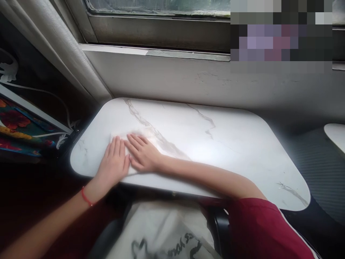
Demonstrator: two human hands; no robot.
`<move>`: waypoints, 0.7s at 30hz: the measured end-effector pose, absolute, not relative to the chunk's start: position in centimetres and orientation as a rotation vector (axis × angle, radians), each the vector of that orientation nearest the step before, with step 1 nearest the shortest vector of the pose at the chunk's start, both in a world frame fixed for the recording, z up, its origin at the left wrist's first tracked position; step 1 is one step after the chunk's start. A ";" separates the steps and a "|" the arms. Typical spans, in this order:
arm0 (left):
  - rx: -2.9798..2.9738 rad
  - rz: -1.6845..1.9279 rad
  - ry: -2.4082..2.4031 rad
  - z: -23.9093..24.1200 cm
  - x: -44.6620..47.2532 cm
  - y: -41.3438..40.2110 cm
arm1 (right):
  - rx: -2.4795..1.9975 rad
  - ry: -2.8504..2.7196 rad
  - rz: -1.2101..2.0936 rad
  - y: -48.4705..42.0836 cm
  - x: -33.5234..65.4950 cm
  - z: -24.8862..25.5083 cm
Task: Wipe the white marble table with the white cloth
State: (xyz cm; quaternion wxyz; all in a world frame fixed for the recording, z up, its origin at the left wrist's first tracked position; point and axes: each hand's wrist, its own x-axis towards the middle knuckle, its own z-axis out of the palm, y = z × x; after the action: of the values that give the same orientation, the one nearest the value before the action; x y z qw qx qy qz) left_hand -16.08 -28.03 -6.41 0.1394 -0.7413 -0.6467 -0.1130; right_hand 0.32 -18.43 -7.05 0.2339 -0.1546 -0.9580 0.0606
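Observation:
Both hands lie side by side on the left part of a white tabletop [229, 140] with brown and grey marble veins. My left hand [114, 160] is flat, its fingers stretched out and pointing away from me; a thin red string bracelet [85, 197] circles that wrist. Close beside it, my right hand [142, 153] rests palm down with fingers extended toward the upper left. Beneath and around the fingers shows a thin whitish sheet [147, 132], like a tissue; its edges are faint and mostly covered by the hands.
A window [161, 7] with a sill [188, 54] runs behind the table. To the left hang a pale curtain [64, 46], white cords [40, 89] and a colourful floral cloth [21, 126]. Below the table edge is a white cloth [164, 230] with black lettering. Another white tabletop [336, 135] appears at right.

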 end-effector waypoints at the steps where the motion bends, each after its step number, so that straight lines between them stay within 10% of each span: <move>1: -2.146 -0.319 -1.849 -6.4 -15.6 -27.5 | -0.445 -2.621 0.165 -18.2 0.8 -7.1; 21: -2.317 -0.152 -1.892 -4.9 -13.7 -7.4 | -0.872 -2.561 0.073 -1.8 2.0 -7.0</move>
State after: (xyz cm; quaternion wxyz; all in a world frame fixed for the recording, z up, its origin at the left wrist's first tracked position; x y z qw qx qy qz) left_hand -13.74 -7.35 -4.87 0.0733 -0.7715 -0.6299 -0.0507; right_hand 2.02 -1.82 -7.04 0.2160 -0.3146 -0.9239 0.0263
